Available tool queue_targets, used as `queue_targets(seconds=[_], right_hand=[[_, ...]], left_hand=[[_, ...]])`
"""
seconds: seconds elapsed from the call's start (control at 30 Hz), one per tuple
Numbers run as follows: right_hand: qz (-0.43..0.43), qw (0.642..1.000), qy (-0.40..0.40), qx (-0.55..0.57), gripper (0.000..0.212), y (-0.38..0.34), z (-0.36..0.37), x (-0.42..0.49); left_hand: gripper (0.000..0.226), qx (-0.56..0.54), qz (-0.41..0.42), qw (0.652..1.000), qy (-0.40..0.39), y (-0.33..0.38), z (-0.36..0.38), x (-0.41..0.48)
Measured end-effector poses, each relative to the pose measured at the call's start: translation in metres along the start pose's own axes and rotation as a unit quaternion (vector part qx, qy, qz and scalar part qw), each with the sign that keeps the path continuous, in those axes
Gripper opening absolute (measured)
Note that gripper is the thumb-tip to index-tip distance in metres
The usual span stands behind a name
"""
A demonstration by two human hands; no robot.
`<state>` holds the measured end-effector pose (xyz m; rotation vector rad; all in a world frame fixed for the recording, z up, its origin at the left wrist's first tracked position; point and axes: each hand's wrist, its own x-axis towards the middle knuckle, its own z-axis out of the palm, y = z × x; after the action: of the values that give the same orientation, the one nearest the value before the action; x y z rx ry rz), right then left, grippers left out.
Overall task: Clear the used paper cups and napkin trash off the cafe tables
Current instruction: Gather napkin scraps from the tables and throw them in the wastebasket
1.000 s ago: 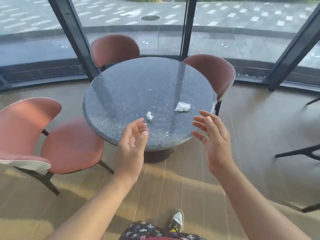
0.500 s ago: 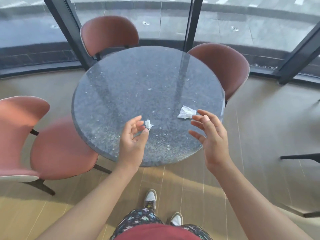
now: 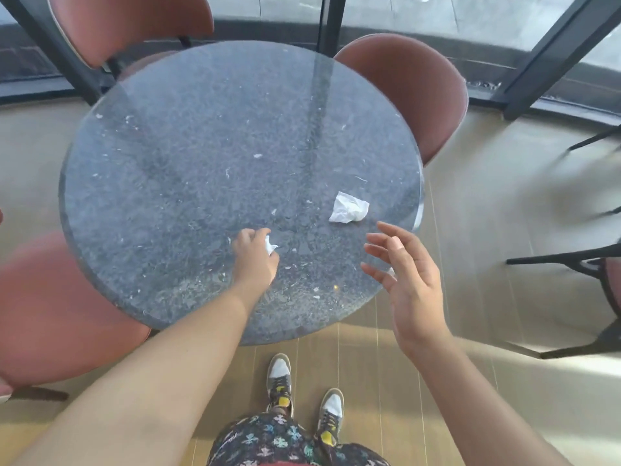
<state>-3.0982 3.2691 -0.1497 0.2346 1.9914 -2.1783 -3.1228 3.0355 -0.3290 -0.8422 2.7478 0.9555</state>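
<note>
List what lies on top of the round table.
On the round table: a crumpled napkin near the right edge, lying free; a smaller napkin wad gripped by the left hand; scattered white scraps. The left hand covers most of the wad and any tabletop beneath it.

A round, grey speckled stone surface (image 3: 188, 146) stands by the window, flecked with tiny white paper bits. The left grip (image 3: 255, 253) rests low on its near part, fingers curled round a small napkin wad (image 3: 271, 245) that peeks out beside the thumb. The right grip (image 3: 406, 284) hovers over the near right edge, fingers spread and holding nothing. Just beyond its fingertips lies a larger crumpled napkin (image 3: 348, 208). Reddish chairs (image 3: 410, 85) ring the surface; two sneakers (image 3: 279, 378) stand on the wooden floor (image 3: 487, 213).
</note>
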Motion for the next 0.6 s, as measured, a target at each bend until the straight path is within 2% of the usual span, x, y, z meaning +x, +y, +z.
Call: queue_targets(seconds=[0.13,0.4,0.5,0.6], right_hand=[[0.01,0.999,0.037,-0.007,0.038,0.013,-0.013,-0.008],[0.024,0.997,0.07,-0.022,0.038,0.026,-0.028,-0.021],[0.019,0.997,0.068,-0.018,0.038,0.021,-0.028,-0.022],[0.008,0.998,0.067,-0.004,0.039,0.011,-0.025,-0.018]], left_hand=[[0.047,0.074,0.005,0.996,-0.051,-0.008,0.014,0.017],[0.035,0.066,0.012,0.996,-0.057,-0.016,0.02,0.026],[0.035,-0.056,-0.025,0.997,-0.056,0.001,0.006,0.019],[0.032,-0.253,-0.062,0.964,-0.054,0.026,-0.022,0.0]])
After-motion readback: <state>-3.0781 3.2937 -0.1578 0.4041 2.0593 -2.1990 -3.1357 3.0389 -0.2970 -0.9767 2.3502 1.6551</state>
